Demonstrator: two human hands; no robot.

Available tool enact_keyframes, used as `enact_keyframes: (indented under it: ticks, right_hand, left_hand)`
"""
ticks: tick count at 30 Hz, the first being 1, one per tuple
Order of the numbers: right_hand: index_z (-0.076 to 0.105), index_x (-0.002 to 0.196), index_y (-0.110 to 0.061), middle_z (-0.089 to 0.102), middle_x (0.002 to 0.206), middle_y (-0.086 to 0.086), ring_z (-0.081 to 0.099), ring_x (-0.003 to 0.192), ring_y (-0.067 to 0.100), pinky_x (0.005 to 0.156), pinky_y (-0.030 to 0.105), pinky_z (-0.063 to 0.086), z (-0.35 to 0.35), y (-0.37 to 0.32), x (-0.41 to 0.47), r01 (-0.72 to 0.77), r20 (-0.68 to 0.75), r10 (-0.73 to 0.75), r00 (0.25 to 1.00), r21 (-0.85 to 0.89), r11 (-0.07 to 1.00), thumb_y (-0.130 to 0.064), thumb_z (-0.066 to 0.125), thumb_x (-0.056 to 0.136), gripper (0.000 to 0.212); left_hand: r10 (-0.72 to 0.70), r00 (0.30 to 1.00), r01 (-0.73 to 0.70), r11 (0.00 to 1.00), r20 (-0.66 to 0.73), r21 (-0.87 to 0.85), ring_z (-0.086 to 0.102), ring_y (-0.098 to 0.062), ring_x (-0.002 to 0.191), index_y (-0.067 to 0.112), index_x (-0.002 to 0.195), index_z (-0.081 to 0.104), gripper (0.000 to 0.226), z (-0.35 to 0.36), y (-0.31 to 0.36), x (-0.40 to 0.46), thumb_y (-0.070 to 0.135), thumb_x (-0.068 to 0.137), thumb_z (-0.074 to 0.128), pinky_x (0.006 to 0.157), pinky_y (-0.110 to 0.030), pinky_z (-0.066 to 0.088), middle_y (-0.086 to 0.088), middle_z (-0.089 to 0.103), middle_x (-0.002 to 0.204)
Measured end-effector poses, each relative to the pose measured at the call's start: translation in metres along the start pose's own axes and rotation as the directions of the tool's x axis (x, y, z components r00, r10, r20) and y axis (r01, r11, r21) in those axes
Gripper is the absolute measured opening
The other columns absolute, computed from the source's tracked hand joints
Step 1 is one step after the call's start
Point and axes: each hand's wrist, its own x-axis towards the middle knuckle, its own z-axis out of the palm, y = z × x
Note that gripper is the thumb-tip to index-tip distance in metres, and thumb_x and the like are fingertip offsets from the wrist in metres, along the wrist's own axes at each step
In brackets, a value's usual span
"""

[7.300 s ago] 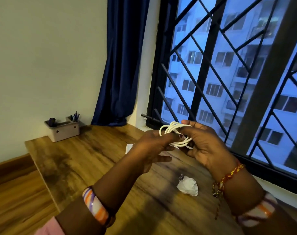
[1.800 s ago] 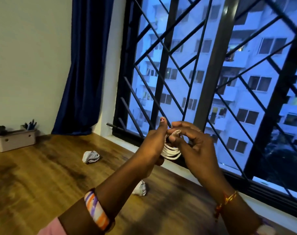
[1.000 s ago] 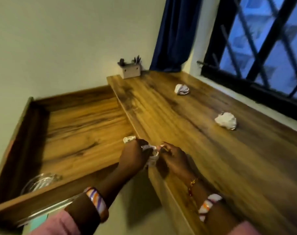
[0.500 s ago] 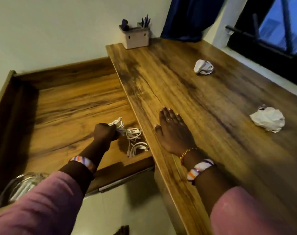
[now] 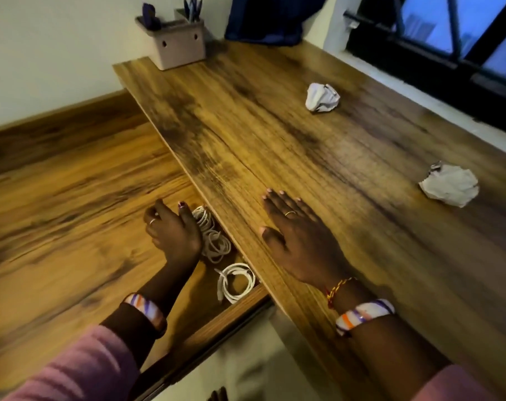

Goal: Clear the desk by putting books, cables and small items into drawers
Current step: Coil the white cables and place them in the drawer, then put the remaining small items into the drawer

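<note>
The wide wooden drawer stands pulled out to the left of the desk top. My left hand is down inside it with its fingers loosely curled. Its thumb lies against a coiled white cable, which sits on the drawer floor by the desk edge. A looser white cable bundle and a flat white cable coil lie just nearer me. My right hand lies flat, palm down, on the desk near its left edge. Two crumpled paper balls sit on the desk.
A beige desk organiser with pens stands at the desk's far left corner by the wall. A dark blue curtain hangs behind it. The barred window runs along the right side. The drawer's front wall is near my left forearm.
I turned from the window and lowered the coiled cable into the drawer. In the last half second my left hand set it by the other cables and loosened; my right hand stayed flat.
</note>
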Motion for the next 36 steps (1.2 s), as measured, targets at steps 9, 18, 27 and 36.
enact_keyframes:
  ticks: [9,18,27,36]
  right_hand:
    - [0.048,0.134,-0.019,0.046,0.144,-0.001,0.034,0.137,0.013,0.112,0.029,0.028,0.001,-0.013,-0.017,-0.149,-0.196,0.155,0.968,0.045,0.988,-0.018,0.041,0.093,0.042]
    - [0.022,0.147,-0.017,0.019,0.156,0.002,0.013,0.145,0.015,0.117,0.029,0.004,-0.001,-0.044,-0.105,-0.202,-0.087,0.203,0.975,0.018,0.979,-0.021,0.027,0.099,0.048]
    - [0.012,0.149,-0.021,0.006,0.158,-0.002,0.003,0.146,0.012,0.116,0.025,-0.003,-0.008,-0.073,-0.223,-0.251,-0.069,0.25,0.966,-0.017,0.968,0.0,0.032,0.088,0.068]
    - [0.028,0.145,-0.015,0.005,0.159,0.005,0.003,0.146,0.02,0.118,0.034,0.001,-0.003,-0.096,-0.271,-0.377,-0.071,0.371,0.926,-0.123,0.918,-0.008,0.04,0.09,0.057]
  left_hand:
    - [0.763,0.436,-0.869,0.494,0.478,0.006,0.03,-0.016,0.138,0.02,0.139,0.04,0.044,-0.021,0.04,-0.072,0.031,0.097,0.034,0.108,-0.032,0.018,-0.001,0.035,0.15]
    - [0.532,0.402,-0.914,0.285,0.745,0.289,0.022,-0.022,0.143,0.006,0.147,0.016,0.054,-0.049,0.067,-0.084,0.023,0.098,0.031,0.109,-0.036,0.03,-0.01,0.016,0.156]
    - [0.478,0.343,-0.938,0.228,0.809,0.263,0.054,-0.026,0.118,0.011,0.132,0.043,0.047,-0.096,0.032,-0.114,0.041,0.097,0.032,0.089,-0.033,0.046,-0.012,0.049,0.136]
    - [0.461,0.376,-0.905,0.367,0.803,0.214,0.043,-0.023,0.128,0.019,0.143,0.029,0.056,-0.19,-0.076,-0.127,0.038,0.093,0.046,0.101,-0.03,0.041,-0.008,0.029,0.151]
